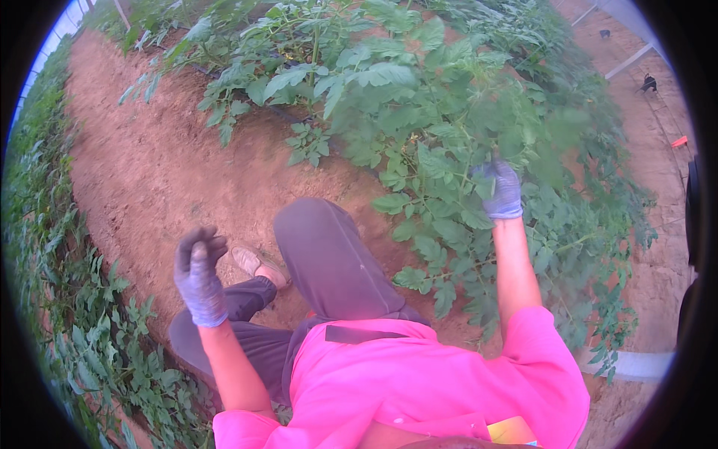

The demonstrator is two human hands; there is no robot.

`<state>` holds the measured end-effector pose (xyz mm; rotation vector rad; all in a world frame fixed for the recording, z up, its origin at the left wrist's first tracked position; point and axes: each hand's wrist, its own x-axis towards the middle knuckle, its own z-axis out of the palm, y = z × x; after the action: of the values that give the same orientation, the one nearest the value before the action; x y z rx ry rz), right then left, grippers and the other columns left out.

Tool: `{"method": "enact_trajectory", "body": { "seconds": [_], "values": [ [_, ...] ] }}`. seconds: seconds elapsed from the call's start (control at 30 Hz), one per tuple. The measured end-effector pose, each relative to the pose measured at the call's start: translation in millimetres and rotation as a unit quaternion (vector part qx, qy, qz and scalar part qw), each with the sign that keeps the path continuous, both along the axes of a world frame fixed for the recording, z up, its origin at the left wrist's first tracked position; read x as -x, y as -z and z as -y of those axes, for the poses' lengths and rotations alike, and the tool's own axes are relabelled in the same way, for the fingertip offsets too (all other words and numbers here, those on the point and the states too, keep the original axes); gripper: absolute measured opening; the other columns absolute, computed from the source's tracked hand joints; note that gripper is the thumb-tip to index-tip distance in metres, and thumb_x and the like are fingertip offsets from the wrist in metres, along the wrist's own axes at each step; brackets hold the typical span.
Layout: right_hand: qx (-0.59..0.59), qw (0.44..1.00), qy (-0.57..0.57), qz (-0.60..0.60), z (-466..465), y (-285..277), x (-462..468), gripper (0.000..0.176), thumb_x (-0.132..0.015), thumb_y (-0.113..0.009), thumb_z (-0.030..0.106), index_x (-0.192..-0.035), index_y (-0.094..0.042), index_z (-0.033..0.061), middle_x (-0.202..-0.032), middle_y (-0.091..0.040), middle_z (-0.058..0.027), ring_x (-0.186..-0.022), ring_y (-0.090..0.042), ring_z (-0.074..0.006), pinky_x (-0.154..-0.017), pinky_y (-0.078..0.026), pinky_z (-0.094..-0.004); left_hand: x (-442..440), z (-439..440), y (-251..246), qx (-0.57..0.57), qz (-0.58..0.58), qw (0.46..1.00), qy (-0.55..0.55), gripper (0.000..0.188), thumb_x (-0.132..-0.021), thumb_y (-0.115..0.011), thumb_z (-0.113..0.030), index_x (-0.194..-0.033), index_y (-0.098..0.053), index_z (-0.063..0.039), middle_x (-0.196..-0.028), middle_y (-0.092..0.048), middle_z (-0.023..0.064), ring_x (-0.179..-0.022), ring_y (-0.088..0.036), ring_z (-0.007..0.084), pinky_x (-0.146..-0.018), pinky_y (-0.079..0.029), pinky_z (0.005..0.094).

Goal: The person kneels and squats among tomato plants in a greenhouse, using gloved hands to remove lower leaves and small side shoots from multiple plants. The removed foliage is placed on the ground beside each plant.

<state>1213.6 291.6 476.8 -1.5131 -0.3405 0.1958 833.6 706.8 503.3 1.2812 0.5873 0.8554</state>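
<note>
My left hand (201, 275), in a purple-grey glove with dark, soiled fingertips, is raised over the soil path left of my knee. Its fingers are curled, and whether anything lies between them cannot be made out. My right hand (502, 188), gloved alike, reaches into the leafy tomato plants (443, 163) on the right. Leaves cover its fingers, so its hold is hidden. Small yellow flowers (412, 140) show among the stems to its left.
Bare reddish soil (168, 163) runs between two plant rows. Another leafy row (101, 359) lines the left side. A dark drip hose (286, 115) passes under the plants. Beyond the right row are a metal post (629, 62), a red object (679, 141) and a pale curved edge (634, 365).
</note>
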Motion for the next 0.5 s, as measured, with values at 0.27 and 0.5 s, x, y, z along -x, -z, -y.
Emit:
{"method": "enact_trajectory", "body": {
  "seconds": [0.27,0.5],
  "values": [
    [-0.015,0.957,0.188,0.22,6,-114,36,0.044,-0.107,-0.033,0.019,-0.145,-0.038,-0.0031,-0.152,-0.039,-0.0157,-0.139,-0.039,-0.0224,-0.12,-0.025,-0.0367,64,-27,-16,-0.05,-0.057,0.993,-0.094,0.031,-0.095,-0.06,-0.025,-0.109,-0.064,0.003,-0.101,-0.069,0.0118,-0.089,-0.067,0.0196,-0.08,-0.054,0.0335],
    [0.003,0.966,-0.221,0.137,-205,-60,95,0.05,-0.103,-0.046,0.037,-0.132,-0.048,-0.0036,-0.135,-0.051,-0.0162,-0.124,-0.052,-0.0288,-0.111,-0.037,-0.0426,170,-68,-32,-0.172,-0.278,0.925,-0.195,0.03,-0.094,-0.062,-0.02,-0.116,-0.065,0.0,-0.11,-0.07,0.0134,-0.104,-0.065,0.0211,-0.093,-0.049,0.033]
  ]
}}
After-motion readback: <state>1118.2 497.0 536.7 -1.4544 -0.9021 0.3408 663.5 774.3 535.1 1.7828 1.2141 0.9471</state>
